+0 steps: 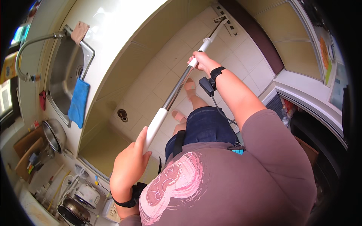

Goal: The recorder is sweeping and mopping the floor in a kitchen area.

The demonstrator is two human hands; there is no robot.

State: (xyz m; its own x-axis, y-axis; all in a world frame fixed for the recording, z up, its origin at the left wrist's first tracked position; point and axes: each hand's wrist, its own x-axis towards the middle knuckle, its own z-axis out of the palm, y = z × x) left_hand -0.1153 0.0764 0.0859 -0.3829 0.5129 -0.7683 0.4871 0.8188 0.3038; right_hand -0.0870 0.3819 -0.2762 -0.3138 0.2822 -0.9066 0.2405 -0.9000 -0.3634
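Observation:
A long mop handle of metal and white plastic runs slantwise over the tiled floor, from low centre to upper right. My left hand is at its near white end, with the palm and fingers around the grip. Farther along, my right hand is closed around the shaft by a white collar. At the far end the handle joins a flat, white mop head frame with dark slots, which lies on the floor near a dark cabinet base. Both wrists wear black straps.
On my left, a counter holds a steel sink with a blue cloth over its edge. A floor drain lies left of my pink slippers. Cabinets stand at upper right. A cable hangs by my right arm.

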